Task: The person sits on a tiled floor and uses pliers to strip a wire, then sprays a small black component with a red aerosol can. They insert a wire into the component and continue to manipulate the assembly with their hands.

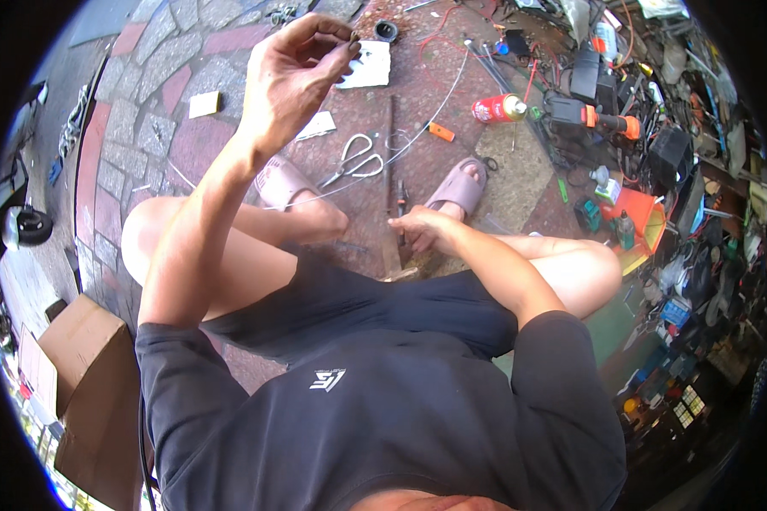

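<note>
Dark piece (355, 37) in left hand (291, 75); white logo (327, 380) on shirt (400, 417).

Left hand (291, 81) raised toward 11 o'clock, fingers (315, 27) bent toward thumb (336, 65); right hand (426, 226) just off centre toward 2 o'clock, right forearm (498, 266) angled inward, fingers partly hidden.

The left hand (294, 77) is raised over the paved floor (200, 149), thumb and forefinger brought together near white paper (371, 66); anything between them is too small to tell. The right hand (426, 226) is low between the knees, beside a slim dark tool (401, 201); its grip is unclear. Scissors (355, 162) lie near the left slipper (281, 182), and a red can (493, 109) left of a black-and-orange power tool (569, 116).
</note>
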{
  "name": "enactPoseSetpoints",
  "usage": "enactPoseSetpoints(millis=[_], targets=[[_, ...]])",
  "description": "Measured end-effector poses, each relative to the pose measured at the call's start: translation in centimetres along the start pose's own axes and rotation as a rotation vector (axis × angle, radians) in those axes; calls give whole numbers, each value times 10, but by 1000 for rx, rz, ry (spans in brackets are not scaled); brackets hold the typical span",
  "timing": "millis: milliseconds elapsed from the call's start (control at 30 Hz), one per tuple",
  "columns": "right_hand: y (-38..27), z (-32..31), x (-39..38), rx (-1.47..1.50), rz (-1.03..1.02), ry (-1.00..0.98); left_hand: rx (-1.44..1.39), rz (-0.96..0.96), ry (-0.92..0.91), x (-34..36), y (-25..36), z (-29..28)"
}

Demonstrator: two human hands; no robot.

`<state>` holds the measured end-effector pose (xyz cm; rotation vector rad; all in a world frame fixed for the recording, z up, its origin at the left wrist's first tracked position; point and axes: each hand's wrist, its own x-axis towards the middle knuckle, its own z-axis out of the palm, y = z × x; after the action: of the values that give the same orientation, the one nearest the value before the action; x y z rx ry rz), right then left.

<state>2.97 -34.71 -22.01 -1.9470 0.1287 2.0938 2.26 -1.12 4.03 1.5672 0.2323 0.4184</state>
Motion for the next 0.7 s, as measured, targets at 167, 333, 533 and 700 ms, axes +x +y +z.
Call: enactPoseSetpoints(millis=[167, 333, 533, 700], targets=[[-77, -89, -83, 233, -265, 957, 41, -74, 8, -4, -10, 4], [-58, -191, -36, 461, -273, 1427, 108, -80, -80, 1, -18, 17], [-47, -224, -11, 592, -402, 1598, 463, 250, -36, 2, -1, 18], [-76, -229, -75, 277, -691, 1502, 759, 496, 13, 5, -2, -2]])
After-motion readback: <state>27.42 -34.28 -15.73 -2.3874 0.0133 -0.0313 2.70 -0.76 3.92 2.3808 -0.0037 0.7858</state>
